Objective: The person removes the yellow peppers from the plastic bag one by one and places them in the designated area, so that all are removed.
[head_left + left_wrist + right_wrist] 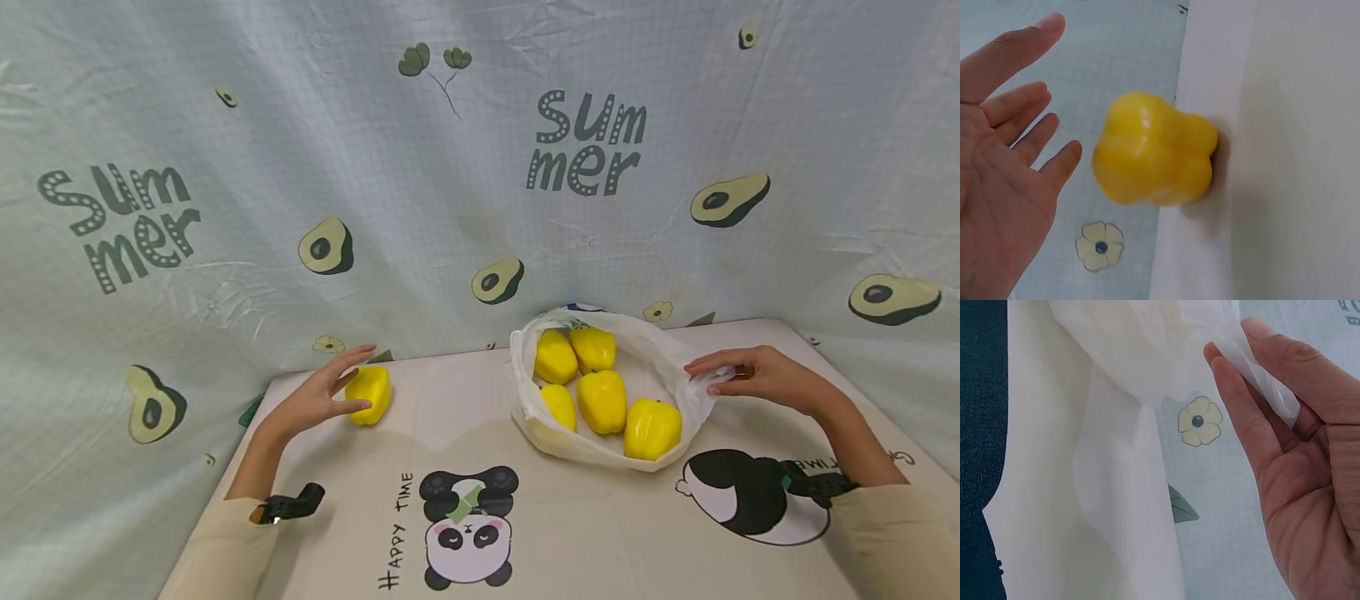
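On the left of the table, a yellow bell pepper [377, 392] stands alone. My left hand [318, 396] is beside it, thumb and fingers spread apart; in the left wrist view a gap shows between the fingers [1067, 156] and the pepper. To the right lies a white plastic bag [577, 448], its mouth wide and facing me. Several yellow bell peppers [602, 402] lie inside it. At the bag's right edge my right hand [765, 379] pinches a gathered piece of the plastic [1269, 390] between thumb and fingers.
A light tablecloth [337, 533] with a printed panda [468, 537] and a dark-haired figure [750, 496] covers the table. Behind it hangs a pale curtain [420, 167] with avocado prints, close to the table's back edge. Both wrists wear dark straps.
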Action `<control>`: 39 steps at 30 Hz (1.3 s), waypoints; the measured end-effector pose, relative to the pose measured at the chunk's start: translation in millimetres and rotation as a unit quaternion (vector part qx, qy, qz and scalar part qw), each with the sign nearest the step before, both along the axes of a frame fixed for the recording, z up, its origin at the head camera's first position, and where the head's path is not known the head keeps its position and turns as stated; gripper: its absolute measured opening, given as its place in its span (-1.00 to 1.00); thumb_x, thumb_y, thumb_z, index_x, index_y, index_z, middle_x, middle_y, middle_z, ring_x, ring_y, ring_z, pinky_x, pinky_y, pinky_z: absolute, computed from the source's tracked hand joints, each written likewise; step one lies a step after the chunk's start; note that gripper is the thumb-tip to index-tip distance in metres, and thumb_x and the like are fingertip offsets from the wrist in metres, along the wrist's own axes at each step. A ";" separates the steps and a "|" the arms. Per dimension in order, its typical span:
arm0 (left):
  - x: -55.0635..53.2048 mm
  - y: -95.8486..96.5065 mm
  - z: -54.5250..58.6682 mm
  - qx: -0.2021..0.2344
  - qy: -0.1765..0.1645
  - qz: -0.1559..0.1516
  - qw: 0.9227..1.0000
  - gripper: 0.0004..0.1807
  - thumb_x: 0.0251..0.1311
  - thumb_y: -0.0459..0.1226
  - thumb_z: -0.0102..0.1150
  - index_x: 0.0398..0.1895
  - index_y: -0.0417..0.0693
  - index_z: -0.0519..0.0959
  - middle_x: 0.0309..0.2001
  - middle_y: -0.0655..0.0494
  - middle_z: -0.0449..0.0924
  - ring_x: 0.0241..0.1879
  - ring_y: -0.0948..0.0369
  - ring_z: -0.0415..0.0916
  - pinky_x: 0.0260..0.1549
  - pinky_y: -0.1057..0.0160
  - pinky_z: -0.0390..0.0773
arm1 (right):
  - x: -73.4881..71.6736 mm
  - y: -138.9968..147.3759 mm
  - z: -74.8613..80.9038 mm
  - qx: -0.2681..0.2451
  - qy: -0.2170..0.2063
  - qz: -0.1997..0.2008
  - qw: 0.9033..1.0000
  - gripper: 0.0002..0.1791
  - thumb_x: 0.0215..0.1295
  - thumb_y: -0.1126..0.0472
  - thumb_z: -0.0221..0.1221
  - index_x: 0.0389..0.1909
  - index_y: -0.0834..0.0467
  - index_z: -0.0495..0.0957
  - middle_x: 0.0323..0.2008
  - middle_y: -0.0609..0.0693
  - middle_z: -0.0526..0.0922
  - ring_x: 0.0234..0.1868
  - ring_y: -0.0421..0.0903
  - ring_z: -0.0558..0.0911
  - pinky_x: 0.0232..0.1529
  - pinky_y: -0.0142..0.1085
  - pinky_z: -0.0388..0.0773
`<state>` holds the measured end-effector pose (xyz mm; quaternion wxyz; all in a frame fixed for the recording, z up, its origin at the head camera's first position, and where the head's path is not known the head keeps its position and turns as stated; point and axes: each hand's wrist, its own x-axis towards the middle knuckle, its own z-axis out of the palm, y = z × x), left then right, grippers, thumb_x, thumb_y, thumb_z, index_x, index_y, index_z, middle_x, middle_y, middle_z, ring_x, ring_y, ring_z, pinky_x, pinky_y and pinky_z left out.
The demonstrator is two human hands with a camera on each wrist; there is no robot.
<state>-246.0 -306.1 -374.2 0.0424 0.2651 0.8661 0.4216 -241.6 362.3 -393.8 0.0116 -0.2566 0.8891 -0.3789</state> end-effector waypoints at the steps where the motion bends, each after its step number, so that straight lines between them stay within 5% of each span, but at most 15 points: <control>1: 0.3 2.9 1.3 -0.001 0.000 -0.004 1.000 -0.14 0.19 -0.42 0.38 0.54 -0.24 0.18 0.58 -0.23 -0.03 0.54 -0.24 -0.08 0.44 -0.23 0.02 | -0.1 0.0 0.6 -0.001 0.000 0.001 1.000 -0.65 0.22 0.26 0.42 0.05 0.10 0.73 -0.02 -0.27 0.75 -0.20 -0.30 0.53 -0.39 -0.42 0.46; 10: 3.3 28.8 9.8 0.002 0.007 -0.049 0.999 -0.16 0.21 -0.40 0.38 0.54 -0.13 0.23 0.56 -0.17 0.07 0.51 -0.20 0.05 0.44 -0.17 0.08 | -1.3 2.0 3.6 -0.005 -0.006 0.003 1.000 -0.65 0.22 0.27 0.41 0.04 0.12 0.73 -0.02 -0.30 0.74 -0.24 -0.27 0.51 -0.40 -0.42 0.47; 19: 9.9 54.7 16.4 0.007 0.045 -0.077 0.996 -0.19 0.16 -0.36 0.45 0.49 -0.11 0.33 0.46 -0.04 0.31 0.46 0.07 0.22 0.44 0.02 0.21 | -2.3 3.1 4.3 -0.011 -0.013 0.004 1.000 -0.65 0.23 0.27 0.41 0.05 0.13 0.73 -0.02 -0.30 0.74 -0.25 -0.25 0.51 -0.39 -0.42 0.51; 27: 14.5 78.7 16.2 0.023 0.078 -0.090 0.993 -0.30 0.17 -0.38 0.44 0.41 -0.05 0.44 0.39 0.02 0.43 0.41 0.11 0.34 0.43 0.21 0.28 | -3.0 3.7 3.1 -0.002 0.002 0.009 1.000 -0.70 0.23 0.27 0.40 0.00 0.06 0.76 0.01 -0.22 0.74 -0.05 -0.49 0.56 -0.25 -0.47 0.58; 39: 19.7 121.8 24.5 0.013 0.108 -0.120 0.987 -0.46 0.26 -0.36 0.36 0.32 -0.05 0.53 0.33 0.07 0.52 0.36 0.08 0.41 0.33 0.05 0.43 | -0.3 2.7 1.8 -0.020 0.015 0.022 0.999 -0.72 0.24 0.31 0.39 -0.03 0.05 0.77 0.05 -0.10 0.74 0.06 -0.61 0.51 -0.14 -0.51 0.63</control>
